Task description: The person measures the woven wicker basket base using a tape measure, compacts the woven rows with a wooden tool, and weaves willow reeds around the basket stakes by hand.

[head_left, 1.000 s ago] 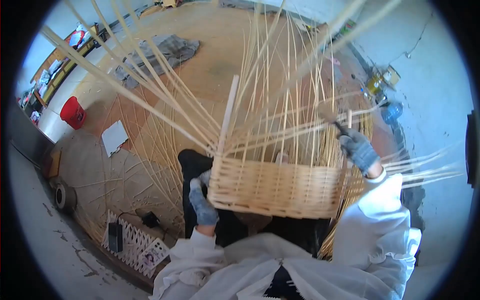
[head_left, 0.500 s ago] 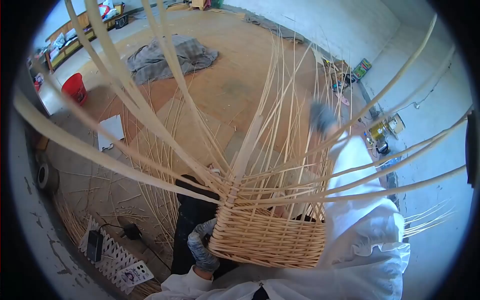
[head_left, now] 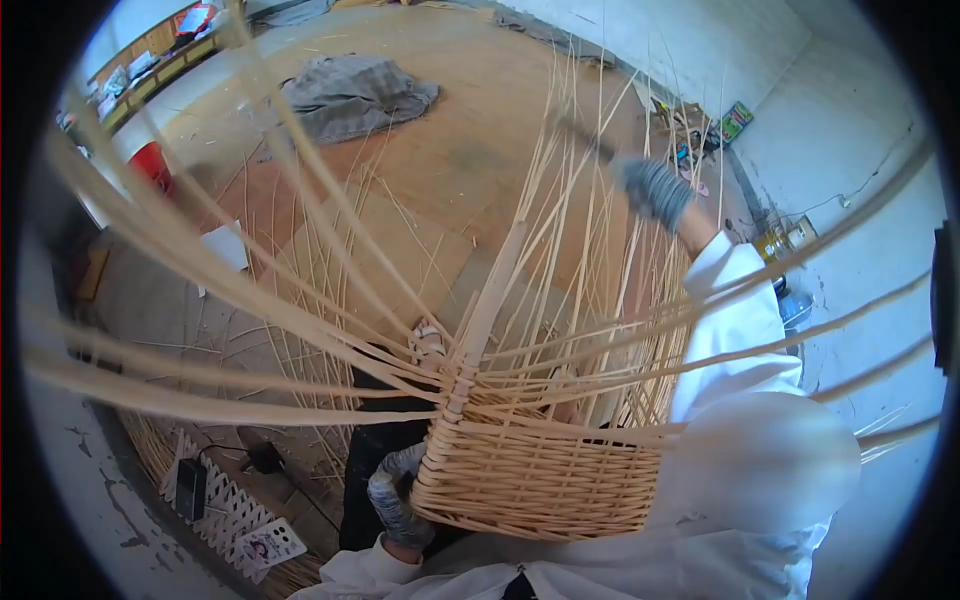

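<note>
A partly woven wicker basket rests on my lap, long pale willow rods fanning out from its upper edge. A flat wooden stake stands up at its corner. My left hand, in a grey glove, grips the basket's lower left corner; its fingertips are partly hidden. Raised above the rods at the upper right, my gloved right hand is closed around a dark, elongated tool. Motion blurs the tool, so its exact kind cannot be told.
Loose rods and offcuts litter the floor. A grey cloth heap lies beyond, with a red bucket at left. A white lattice carrying a phone stands lower left. Tools lie by the right wall.
My right hand has risen, and the dark tool now shows in it. The rods have swung and the basket has tilted slightly. My left hand stays at the basket's corner.
</note>
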The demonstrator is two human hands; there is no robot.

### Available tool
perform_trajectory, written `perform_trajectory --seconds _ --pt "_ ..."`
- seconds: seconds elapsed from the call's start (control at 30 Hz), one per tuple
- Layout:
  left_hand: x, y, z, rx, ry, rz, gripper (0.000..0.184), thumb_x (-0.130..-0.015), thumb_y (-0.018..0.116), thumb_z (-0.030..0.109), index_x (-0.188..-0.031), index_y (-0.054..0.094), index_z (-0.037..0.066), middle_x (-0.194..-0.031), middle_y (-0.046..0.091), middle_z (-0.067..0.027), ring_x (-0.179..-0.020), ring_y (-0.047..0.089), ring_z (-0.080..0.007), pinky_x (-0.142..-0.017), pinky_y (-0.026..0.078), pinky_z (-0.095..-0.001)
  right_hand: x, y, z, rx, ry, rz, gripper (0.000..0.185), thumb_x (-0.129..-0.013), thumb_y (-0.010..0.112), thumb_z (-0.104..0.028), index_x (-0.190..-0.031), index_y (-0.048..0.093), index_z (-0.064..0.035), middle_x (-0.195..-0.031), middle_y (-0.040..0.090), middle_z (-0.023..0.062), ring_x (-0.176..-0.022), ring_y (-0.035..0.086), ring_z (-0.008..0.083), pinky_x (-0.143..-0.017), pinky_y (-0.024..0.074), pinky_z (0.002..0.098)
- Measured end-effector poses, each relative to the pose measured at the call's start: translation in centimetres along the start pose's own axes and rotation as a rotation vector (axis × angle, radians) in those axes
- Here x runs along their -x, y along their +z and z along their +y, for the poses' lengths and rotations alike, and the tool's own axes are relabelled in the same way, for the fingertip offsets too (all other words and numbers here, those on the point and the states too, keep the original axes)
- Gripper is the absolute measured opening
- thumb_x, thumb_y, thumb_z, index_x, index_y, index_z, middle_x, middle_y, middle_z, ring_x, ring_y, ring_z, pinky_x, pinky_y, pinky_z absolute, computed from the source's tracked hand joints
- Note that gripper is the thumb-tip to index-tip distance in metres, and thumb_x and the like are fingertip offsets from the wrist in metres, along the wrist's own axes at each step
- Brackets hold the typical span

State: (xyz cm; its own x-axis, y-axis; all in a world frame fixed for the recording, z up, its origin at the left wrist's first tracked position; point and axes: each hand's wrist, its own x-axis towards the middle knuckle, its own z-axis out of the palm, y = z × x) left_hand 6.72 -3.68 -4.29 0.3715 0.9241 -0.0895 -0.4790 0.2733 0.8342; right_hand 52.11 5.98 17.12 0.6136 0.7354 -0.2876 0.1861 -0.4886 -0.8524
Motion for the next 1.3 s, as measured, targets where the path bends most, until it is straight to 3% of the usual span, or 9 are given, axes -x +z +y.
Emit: perform_trajectory --seconds 0.1,0.17,0.33,0.4,0.67,0.8,0.87,1.0,1.3 --pt "-0.2 0.6 0.2 0.139 -0.016 -0.011 0.072 -0.087 0.029 0.063 -0.102 0.056 -0.002 -0.100 0.061 -0.0136 -0.093 0.057 -0.0228 -0.084 0.045 -0.0368 -6.2 -6.6 2.0 -0.728 -0.511 -0.528 0.013 -0.088 0.048 -0.019 -0.083 0.056 -0.0091 -0.071 0.055 0.0031 -0.064 0.055 0.0166 -0.056 0.0476 0.0283" --pt "0.0 0.1 0.1 0.099 -0.019 0.000 0.075 -0.086 0.027 0.064 -0.104 0.055 -0.003 -0.100 0.061 -0.0133 -0.093 0.057 -0.0227 -0.084 0.045 -0.0363 -15.8 -4.9 13.0 -0.319 -0.609 0.002 0.021 -0.089 0.048 -0.026 -0.070 0.049 -0.0184 -0.049 0.040 -0.0066 -0.036 0.034 0.0085 -0.032 0.0248 0.0241" --pt "-0.9 -0.5 -0.3 -0.142 0.029 -0.112 0.082 -0.086 0.022 0.066 -0.106 0.056 -0.005 -0.100 0.061 -0.0120 -0.094 0.056 -0.0217 -0.085 0.043 -0.0351 1.4 1.6 5.1 0.383 -0.456 -0.284 0.014 -0.088 0.047 -0.017 -0.091 0.057 -0.0070 -0.075 0.055 0.0032 -0.069 0.054 0.0202 -0.062 0.0469 0.0304" --pt "-2.2 0.0 -0.1 -0.063 -0.016 -0.130 0.085 -0.085 0.019 0.068 -0.108 0.056 -0.006 -0.103 0.060 -0.0099 -0.096 0.054 -0.0197 -0.087 0.041 -0.0329 -0.6 0.2 5.3 -0.411 -0.263 -0.056 0.016 -0.086 0.055 -0.021 -0.094 0.057 -0.0070 -0.056 0.043 -0.0048 -0.042 0.038 0.0061 -0.036 0.0276 0.0195" --pt "1.9 -0.9 0.0 0.014 0.173 -0.124 0.072 -0.084 0.039 0.062 -0.113 0.053 -0.001 -0.111 0.054 -0.0120 -0.103 0.050 -0.0215 -0.094 0.035 -0.0343 6.8 -0.1 7.2 -0.387 -0.178 -0.438 0.025 -0.089 0.052 -0.024 -0.100 0.057 -0.0024 -0.063 0.050 -0.0023 -0.042 0.040 0.0059 -0.039 0.0320 0.0178" --pt "1.2 -0.1 0.5 0.137 0.165 0.120 0.053 -0.090 0.040 0.051 -0.092 0.057 0.001 -0.090 0.054 -0.0084 -0.087 0.051 -0.0185 -0.083 0.039 -0.0324 8.1 0.8 6.9 -0.441 -0.136 -0.015 0.023 -0.089 0.052 -0.018 -0.105 0.055 -0.0014 -0.062 0.046 -0.0034 -0.044 0.040 0.0055 -0.039 0.0316 0.0159" --pt "0.7 1.2 0.3 0.115 0.221 0.173 0.047 -0.092 0.039 0.045 -0.085 0.053 0.001 -0.085 0.053 -0.0086 -0.082 0.051 -0.0184 -0.076 0.039 -0.0301 6.3 -0.9 8.4 -0.680 -0.345 -0.461 0.023 -0.088 0.051 -0.014 -0.108 0.054 -0.0017 -0.062 0.045 -0.0023 -0.048 0.044 0.0065 -0.042 0.0341 0.0164" --pt "-1.1 3.0 0.0 -0.811 0.911 0.235 0.038 -0.094 0.036 0.035 -0.077 0.047 0.003 -0.074 0.045 -0.0050 -0.066 0.042 -0.0151 -0.064 0.035 -0.0256 8.2 0.9 8.7 -0.005 -0.759 -0.473 0.011 -0.085 0.051 -0.014 -0.078 0.056 -0.0071 -0.063 0.051 -0.0006 -0.047 0.047 0.0124 -0.041 0.0364 0.0222" --pt "-0.3 3.7 0.8 -0.131 0.325 0.229 0.052 -0.091 0.036 0.051 -0.063 0.041 0.008 -0.068 0.041 -0.0015 -0.063 0.039 -0.0127 -0.063 0.035 -0.0281 -6.2 -15.9 0.8 -0.798 -0.704 0.154 0.015 -0.085 0.052 -0.017 -0.074 0.059 -0.0093 -0.053 0.047 -0.0018 -0.041 0.045 0.0122 -0.037 0.0342 0.0232"
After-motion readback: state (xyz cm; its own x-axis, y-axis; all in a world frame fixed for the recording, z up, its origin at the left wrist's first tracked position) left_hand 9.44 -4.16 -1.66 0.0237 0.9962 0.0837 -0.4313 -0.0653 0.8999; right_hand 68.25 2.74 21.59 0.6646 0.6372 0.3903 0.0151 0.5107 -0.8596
